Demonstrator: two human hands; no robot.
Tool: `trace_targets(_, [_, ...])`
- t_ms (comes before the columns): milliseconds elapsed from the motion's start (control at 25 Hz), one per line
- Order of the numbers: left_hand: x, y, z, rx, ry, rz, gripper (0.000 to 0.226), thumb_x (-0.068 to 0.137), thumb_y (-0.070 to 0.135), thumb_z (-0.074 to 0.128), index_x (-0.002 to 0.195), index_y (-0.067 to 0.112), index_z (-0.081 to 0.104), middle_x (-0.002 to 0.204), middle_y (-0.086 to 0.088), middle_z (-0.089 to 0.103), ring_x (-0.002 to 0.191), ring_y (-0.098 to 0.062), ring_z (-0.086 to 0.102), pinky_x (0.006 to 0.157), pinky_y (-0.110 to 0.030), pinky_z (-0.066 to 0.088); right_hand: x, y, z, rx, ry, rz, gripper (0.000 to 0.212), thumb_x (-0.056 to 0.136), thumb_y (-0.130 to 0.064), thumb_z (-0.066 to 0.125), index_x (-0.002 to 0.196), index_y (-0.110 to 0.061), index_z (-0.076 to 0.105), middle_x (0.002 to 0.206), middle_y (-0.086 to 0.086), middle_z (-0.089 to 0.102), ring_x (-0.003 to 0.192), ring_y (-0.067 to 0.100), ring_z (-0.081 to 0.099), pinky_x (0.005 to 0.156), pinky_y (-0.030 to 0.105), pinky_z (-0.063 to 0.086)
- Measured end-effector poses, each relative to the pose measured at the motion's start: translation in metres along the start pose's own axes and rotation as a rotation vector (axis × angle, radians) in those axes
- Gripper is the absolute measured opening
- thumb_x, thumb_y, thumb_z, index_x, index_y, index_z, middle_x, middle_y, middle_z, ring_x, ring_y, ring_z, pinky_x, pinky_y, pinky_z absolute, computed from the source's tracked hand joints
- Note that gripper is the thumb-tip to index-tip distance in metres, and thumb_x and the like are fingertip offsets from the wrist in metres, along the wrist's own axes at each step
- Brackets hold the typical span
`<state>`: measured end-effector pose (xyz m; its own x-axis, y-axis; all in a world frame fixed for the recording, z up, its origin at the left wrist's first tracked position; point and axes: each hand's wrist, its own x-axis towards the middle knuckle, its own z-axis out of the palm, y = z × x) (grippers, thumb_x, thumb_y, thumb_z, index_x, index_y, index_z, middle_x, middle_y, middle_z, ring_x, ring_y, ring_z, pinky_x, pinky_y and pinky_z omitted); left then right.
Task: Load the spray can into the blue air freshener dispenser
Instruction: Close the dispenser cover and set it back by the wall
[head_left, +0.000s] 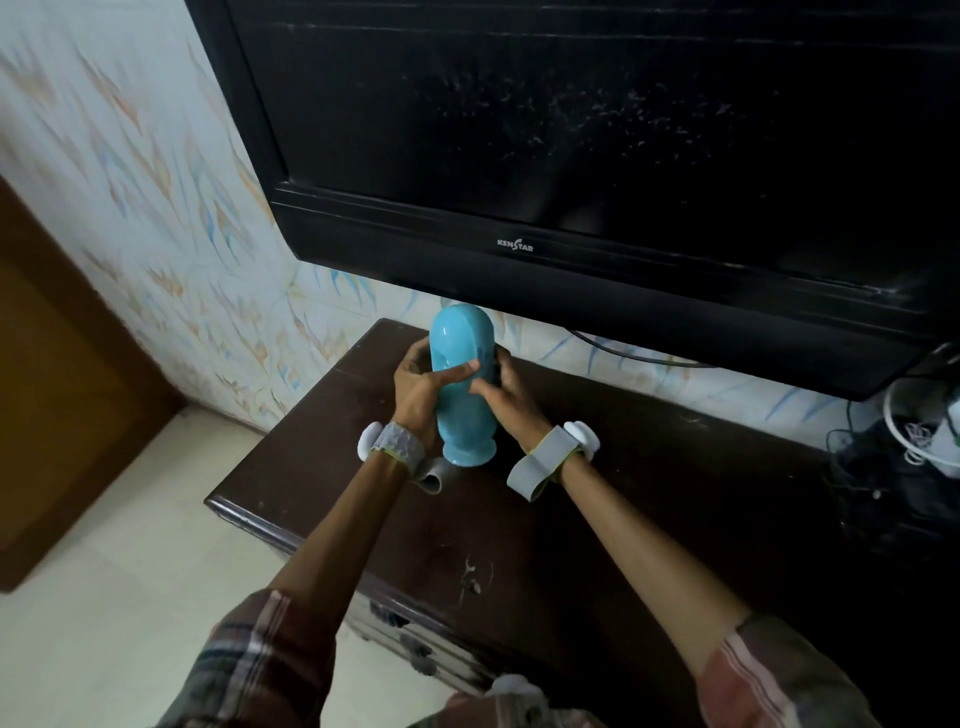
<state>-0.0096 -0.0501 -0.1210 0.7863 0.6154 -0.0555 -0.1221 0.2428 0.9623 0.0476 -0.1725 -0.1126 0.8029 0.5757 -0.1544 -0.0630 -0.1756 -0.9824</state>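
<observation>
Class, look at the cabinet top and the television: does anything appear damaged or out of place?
Yes. The dark cabinet top has a pale scuffed patch near its front edge, and the television screen is streaked with fine scratches or dust. The dispenser looks intact.

dark wooden cabinet top (597, 519), scuffed, tangled cables (883, 457) at right, perhaps a charger

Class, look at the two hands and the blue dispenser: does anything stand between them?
No. The left hand and right hand already clasp the blue dispenser directly. No spray can is visible.
</observation>
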Motion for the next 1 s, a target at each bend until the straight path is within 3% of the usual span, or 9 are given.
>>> trace_targets(160, [0.011,0.003,-0.016,0.111,0.091,0.131,0.081,0.047,0.014,0.097,0.118,0.015,0.059,0.120,-0.001,0.066,0.115,-0.019,0.065,0.091,-0.035,0.061,0.018,-0.007,0.024,-0.185,0.021,-0.061,0.090,0.064,-0.023,0.086,0.140,-0.018,0.039,0.136,0.013,0.058,0.124,0.027,0.059,0.103,0.049,0.052])
trace_targets(320, [0.022,-0.006,-0.045,0.119,0.177,0.165,0.077,0.056,-0.004,0.095,0.119,0.015,0.056,0.124,-0.004,0.064,0.123,-0.029,0.063,0.082,-0.029,0.063,0.030,-0.010,0.048,-0.245,-0.039,-0.102,0.079,0.079,0.004,0.074,0.146,-0.006,0.033,0.142,0.019,0.051,0.130,0.031,0.052,0.095,0.025,0.045])
trace_targets(440, [0.037,-0.013,-0.060,0.163,0.213,0.196,0.079,0.052,0.006,0.094,0.120,0.021,0.057,0.127,-0.008,0.065,0.128,-0.037,0.062,0.096,-0.054,0.061,0.041,-0.004,0.064,-0.348,-0.023,-0.177,0.078,0.083,0.004,0.067,0.150,-0.006,0.029,0.144,0.019,0.049,0.131,0.032,0.051,0.094,0.023,0.040])
trace_targets(520, [0.051,-0.012,-0.069,0.209,0.233,0.195,0.085,0.050,0.018,0.095,0.126,0.020,0.058,0.131,-0.009,0.065,0.130,-0.034,0.062,0.101,-0.059,0.058,0.056,-0.007,0.074,-0.401,-0.039,-0.194,0.072,0.086,0.005,0.065,0.149,-0.002,0.031,0.143,0.022,0.051,0.129,0.034,0.053,0.091,0.020,0.038])
trace_targets(720, [0.074,-0.009,-0.084,0.386,0.168,0.246,0.090,0.072,0.021,0.094,0.150,0.012,0.049,0.146,-0.008,0.058,0.137,-0.027,0.055,0.110,-0.041,0.051,0.081,-0.016,0.093,-0.399,-0.009,-0.185,0.070,0.086,0.002,0.064,0.148,-0.005,0.031,0.141,0.023,0.052,0.127,0.036,0.054,0.103,0.032,0.044])
trace_targets(800, [0.086,-0.010,-0.094,0.419,0.152,0.243,0.091,0.076,0.026,0.091,0.154,0.013,0.046,0.152,-0.007,0.055,0.141,-0.027,0.053,0.113,-0.041,0.050,0.090,-0.015,0.104,-0.366,0.010,-0.186,0.072,0.086,-0.003,0.065,0.149,-0.009,0.029,0.140,0.019,0.052,0.128,0.033,0.055,0.104,0.040,0.048])
trace_targets(1000, [0.102,-0.007,-0.106,0.464,0.160,0.240,0.089,0.079,0.029,0.089,0.156,0.017,0.045,0.155,-0.004,0.053,0.142,-0.024,0.052,0.114,-0.044,0.050,0.107,-0.014,0.113,-0.363,0.008,-0.194,0.072,0.088,-0.005,0.064,0.150,-0.009,0.027,0.142,0.021,0.050,0.130,0.035,0.054,0.103,0.044,0.049])
